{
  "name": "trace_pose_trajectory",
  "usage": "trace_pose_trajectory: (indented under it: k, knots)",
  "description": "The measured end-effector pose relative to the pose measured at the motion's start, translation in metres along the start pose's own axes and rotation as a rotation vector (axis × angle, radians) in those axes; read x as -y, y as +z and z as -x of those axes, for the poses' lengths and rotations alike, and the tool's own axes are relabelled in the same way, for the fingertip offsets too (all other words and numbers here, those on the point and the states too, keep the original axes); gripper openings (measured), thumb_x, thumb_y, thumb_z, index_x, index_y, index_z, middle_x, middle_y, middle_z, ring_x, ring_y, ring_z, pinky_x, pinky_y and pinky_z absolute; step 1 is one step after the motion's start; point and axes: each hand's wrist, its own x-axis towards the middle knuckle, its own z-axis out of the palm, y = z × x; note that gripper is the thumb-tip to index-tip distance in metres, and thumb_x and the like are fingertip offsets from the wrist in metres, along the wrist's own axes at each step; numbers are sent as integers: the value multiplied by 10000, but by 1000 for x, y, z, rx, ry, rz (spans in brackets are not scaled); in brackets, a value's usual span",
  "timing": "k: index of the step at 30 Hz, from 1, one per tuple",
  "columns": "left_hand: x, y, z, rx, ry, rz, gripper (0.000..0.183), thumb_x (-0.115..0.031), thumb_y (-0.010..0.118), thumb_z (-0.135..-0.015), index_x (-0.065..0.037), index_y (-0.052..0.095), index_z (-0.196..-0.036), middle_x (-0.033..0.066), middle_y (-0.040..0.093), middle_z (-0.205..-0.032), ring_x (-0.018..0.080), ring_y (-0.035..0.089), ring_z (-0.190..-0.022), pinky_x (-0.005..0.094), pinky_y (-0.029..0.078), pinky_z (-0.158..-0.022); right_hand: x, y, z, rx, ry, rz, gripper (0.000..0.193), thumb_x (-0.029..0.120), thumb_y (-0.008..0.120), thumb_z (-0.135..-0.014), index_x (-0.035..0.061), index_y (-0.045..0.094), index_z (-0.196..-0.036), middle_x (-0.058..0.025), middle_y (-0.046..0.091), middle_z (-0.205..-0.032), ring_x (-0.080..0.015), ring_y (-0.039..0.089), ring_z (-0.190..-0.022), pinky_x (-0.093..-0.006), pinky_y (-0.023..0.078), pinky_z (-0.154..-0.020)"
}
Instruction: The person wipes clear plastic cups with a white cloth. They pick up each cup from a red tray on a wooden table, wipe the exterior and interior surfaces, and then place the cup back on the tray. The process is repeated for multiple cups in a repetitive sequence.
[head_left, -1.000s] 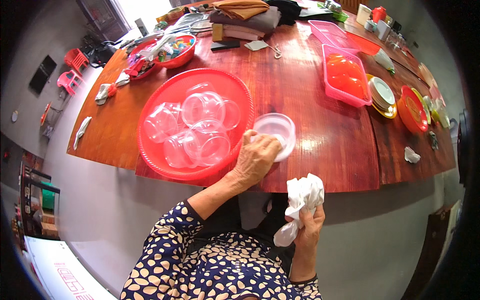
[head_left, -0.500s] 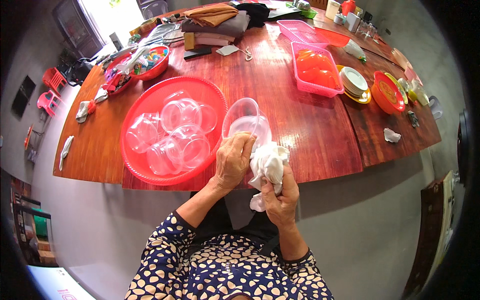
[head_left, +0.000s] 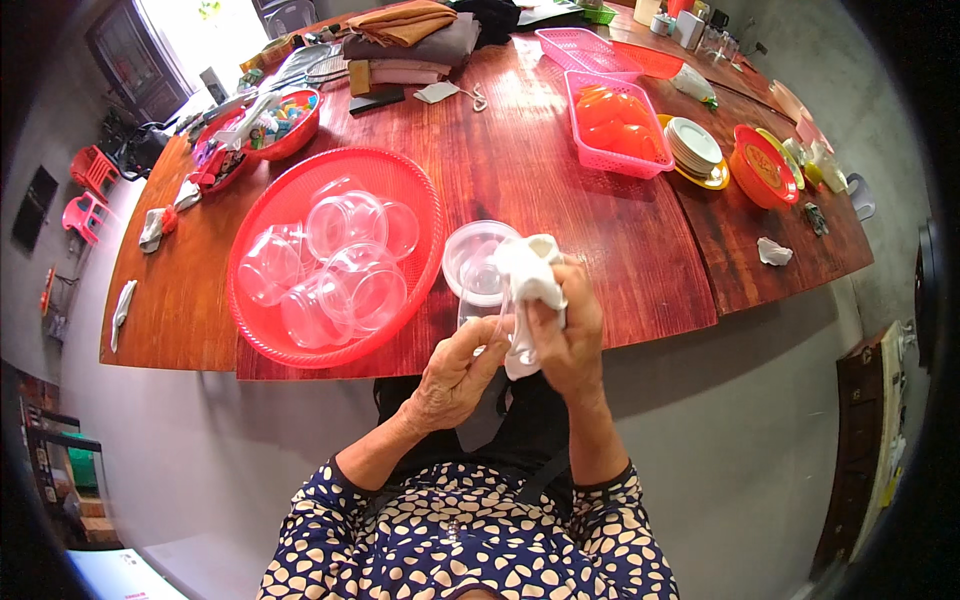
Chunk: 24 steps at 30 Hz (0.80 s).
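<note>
Low over the table's near edge, my left hand (head_left: 455, 375) pinches the rim of a thin, round clear plastic lid (head_left: 503, 312), tilted nearly edge-on. A crumpled white cloth (head_left: 527, 272) is bunched in my right hand (head_left: 572, 335), pressed against the lid; motion blurs the fingers. Just beyond lies a stack of round clear lids (head_left: 462, 262) on the table. To the left, a round red plastic basket (head_left: 243, 310) holds several clear plastic bowls (head_left: 350, 225), some tipped on their sides. The cloth hides part of the held lid.
A pink basket (head_left: 655, 168) with orange items sits at the right, beside stacked white plates (head_left: 695, 142) and an orange bowl (head_left: 762, 170). Folded cloths (head_left: 415, 45) are piled at the back. A red basin (head_left: 300, 145) of small items stands far left. Crumpled tissue (head_left: 773, 251) lies at right.
The held lid has come down and nearer to me, turning from face-on to nearly edge-on. My right hand has raised the cloth against it. The view has shifted slightly.
</note>
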Motion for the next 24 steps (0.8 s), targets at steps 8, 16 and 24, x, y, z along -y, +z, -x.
trace_pose_trajectory:
  k: [8, 16, 24]
  knots:
    - [21, 3, 11, 11, -159, 305, 423, -63, 520, -954, -34, 355, -1342, 33, 503, -1176, 86, 493, -1009, 253, 429, -889, -1, 12, 20, 5, 4, -35, 243, -11, 623, -766, -15, 560, -1000, -164, 587, -951, -288, 603, -832, -342, 489, -715]
    - [0, -3, 25, 164, -178, 166, 404, 2, 558, -912, -21, 445, -1299, 89, 521, -1263, 152, 483, -1169, 331, 403, -979, 13, 7, 26, -3, -105, 171, 342, 97, 690, -719, -23, 540, -1002, -232, 494, -1163, -382, 484, -1059, -460, 401, -903]
    - [7, 0, 24, 198, -142, 106, 233, 62, 530, -901, -9, 503, -1121, 104, 519, -1285, 184, 486, -1193, 322, 393, -1001, -1, 5, -7, 154, 461, -264, 229, 22, 488, -904, -2, 578, -1113, -55, 626, -900, -108, 576, -754, -264, 490, -647]
